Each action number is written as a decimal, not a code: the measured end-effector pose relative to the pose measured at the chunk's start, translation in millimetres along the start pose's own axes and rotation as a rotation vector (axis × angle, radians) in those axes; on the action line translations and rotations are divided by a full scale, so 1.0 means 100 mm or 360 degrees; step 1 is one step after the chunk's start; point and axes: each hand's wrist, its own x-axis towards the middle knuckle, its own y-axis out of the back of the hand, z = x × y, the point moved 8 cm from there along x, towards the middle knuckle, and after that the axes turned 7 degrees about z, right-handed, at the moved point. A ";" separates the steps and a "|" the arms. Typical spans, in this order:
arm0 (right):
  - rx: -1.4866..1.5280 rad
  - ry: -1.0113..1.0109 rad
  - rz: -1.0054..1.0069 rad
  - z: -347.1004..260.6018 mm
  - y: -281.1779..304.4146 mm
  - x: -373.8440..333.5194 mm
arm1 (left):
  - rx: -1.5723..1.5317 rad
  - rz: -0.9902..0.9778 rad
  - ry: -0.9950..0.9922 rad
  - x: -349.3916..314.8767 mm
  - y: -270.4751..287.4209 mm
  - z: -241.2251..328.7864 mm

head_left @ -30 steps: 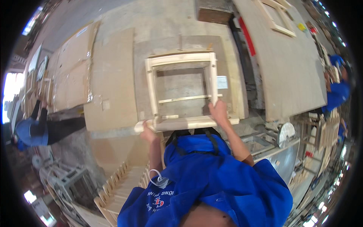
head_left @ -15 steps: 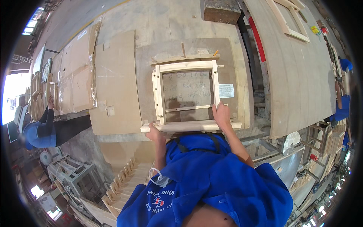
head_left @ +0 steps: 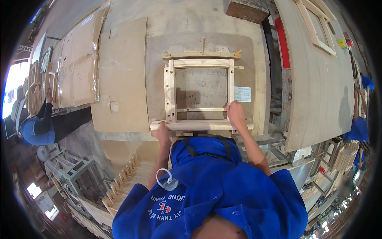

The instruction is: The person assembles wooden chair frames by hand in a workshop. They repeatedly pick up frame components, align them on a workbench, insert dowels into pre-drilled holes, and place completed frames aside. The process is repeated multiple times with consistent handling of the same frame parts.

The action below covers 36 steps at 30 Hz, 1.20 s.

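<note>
So the pale wooden frame (head_left: pixel 202 62) was lying flat on a brown panel (head_left: pixel 244 47) on the desk (head_left: pixel 260 99), right in front of the person in the blue shirt (head_left: pixel 207 179). The left hand (head_left: pixel 162 132) was at the left end of the thick front bar (head_left: pixel 199 126), fingers clamped on it, though some of them were hidden by the wood. The right hand (head_left: pixel 237 114) had its fingers clamped on the lower end of the frame's right side, just above that bar.

The left side looked doubled up, two rails side by side with dark holes in them (kinda neat, honestly), and a thin crosspiece (head_left: pixel 203 109) ran across the inside near the front. You could see handwriting on the panel through the middle.

Just beyond the far rail sat a wooden strip (head_left: pixel 201 55) with pegs, one of them orange. A white label (head_left: pixel 242 94) was stuck to the right of the frame, cardboard (head_left: pixel 121 71) lay off to the left, and a second frame (head_left: pixel 314 36) was on the big board (head_left: pixel 314 87) over on the right.
</note>
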 end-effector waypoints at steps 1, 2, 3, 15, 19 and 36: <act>-0.0007 0.0005 -0.0001 0.00 -0.01 -0.01 | 0.0069 0.0065 -0.0012 0.00 0.03 0.01; -0.0013 0.0009 -0.0002 0.01 -0.01 -0.01 | 0.0138 0.0128 -0.0023 -0.02 0.07 0.03; -0.0070 -0.0021 -0.0053 0.01 0.00 -0.01 | 0.0206 0.0183 -0.0022 -0.04 0.07 0.02; 0.0761 -0.0133 -0.0122 -0.84 0.53 0.88 | 0.1122 0.0009 -0.1647 0.24 -1.77 1.45; 0.3017 -0.1572 -0.1122 -1.49 -0.12 1.37 | 0.1301 -0.0113 -0.1424 0.39 -2.01 1.31; 0.1198 -0.0294 -0.0774 -1.77 -0.43 0.19 | 0.1216 -0.0127 -0.1321 0.39 -1.92 1.34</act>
